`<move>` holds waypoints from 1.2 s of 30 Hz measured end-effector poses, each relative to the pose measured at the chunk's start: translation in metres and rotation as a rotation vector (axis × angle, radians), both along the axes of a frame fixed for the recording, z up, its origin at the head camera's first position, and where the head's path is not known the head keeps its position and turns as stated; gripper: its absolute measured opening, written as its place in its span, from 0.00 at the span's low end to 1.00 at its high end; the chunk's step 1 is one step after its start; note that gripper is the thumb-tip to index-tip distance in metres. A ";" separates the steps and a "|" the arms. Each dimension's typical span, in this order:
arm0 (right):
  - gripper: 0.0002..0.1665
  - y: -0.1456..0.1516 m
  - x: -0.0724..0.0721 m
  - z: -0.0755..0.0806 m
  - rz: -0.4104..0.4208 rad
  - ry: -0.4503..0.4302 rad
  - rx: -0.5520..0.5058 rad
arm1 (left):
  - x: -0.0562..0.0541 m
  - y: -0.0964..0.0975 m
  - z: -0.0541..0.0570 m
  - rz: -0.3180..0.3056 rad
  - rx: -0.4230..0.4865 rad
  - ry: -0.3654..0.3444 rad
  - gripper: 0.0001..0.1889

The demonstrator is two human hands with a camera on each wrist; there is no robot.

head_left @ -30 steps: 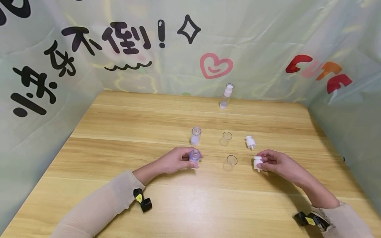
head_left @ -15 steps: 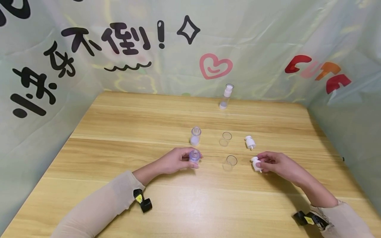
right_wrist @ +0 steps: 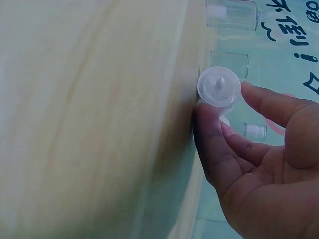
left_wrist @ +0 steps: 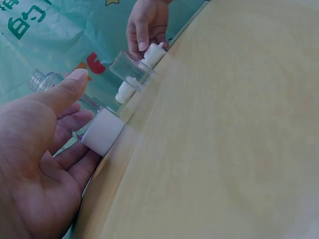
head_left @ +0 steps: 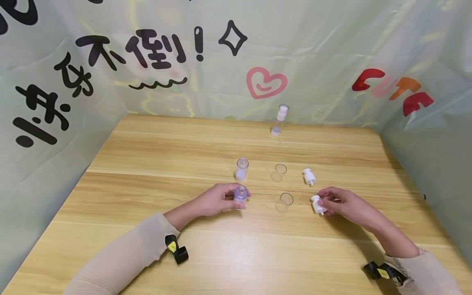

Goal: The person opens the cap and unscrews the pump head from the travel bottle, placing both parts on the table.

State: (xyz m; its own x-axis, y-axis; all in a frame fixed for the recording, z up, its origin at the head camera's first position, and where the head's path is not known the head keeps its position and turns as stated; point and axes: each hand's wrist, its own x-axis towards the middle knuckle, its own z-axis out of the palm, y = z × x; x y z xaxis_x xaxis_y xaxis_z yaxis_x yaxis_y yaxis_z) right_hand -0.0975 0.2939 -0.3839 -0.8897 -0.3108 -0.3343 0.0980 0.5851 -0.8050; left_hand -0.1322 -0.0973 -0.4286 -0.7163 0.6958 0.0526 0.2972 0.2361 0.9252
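My left hand (head_left: 218,200) grips a small clear pump bottle (head_left: 241,194) without its top, thumb in front and fingers behind. In the left wrist view, the bottle's white base (left_wrist: 103,132) stands at the wood surface and its threaded neck is bare. Over on the right, my right hand (head_left: 348,203) pinches a white pump head (head_left: 316,204) between thumb and fingers, its top tilted left. The right wrist view shows the round underside of that pump head (right_wrist: 219,87) with its short central stem. Between the hands stands a clear cap (head_left: 287,199).
Behind, in a row, are a second topless bottle (head_left: 241,169), another clear cap (head_left: 280,169) and a second white pump head (head_left: 309,176) lying tilted. A complete pump bottle (head_left: 279,121) stands near the table's (head_left: 184,143) back edge, before a printed curtain (head_left: 313,53).
The pump head in my right hand has tipped from nearly upright, its top now leaning left. My left hand and its bottle have stayed put.
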 end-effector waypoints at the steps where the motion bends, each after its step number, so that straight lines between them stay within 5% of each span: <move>1: 0.30 0.000 0.000 0.000 0.000 -0.001 0.000 | 0.000 0.000 0.000 0.000 -0.001 0.000 0.18; 36: 0.29 0.004 -0.005 0.008 0.032 0.051 0.108 | -0.002 0.000 -0.001 -0.018 0.022 -0.022 0.22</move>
State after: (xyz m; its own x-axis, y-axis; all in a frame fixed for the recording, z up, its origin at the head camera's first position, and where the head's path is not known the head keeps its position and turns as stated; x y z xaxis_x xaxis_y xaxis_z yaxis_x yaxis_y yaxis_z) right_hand -0.1020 0.2976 -0.3756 -0.8966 -0.3044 -0.3218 0.0382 0.6706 -0.7408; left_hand -0.1341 -0.0976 -0.4294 -0.7046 0.7077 0.0523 0.2805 0.2100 0.9366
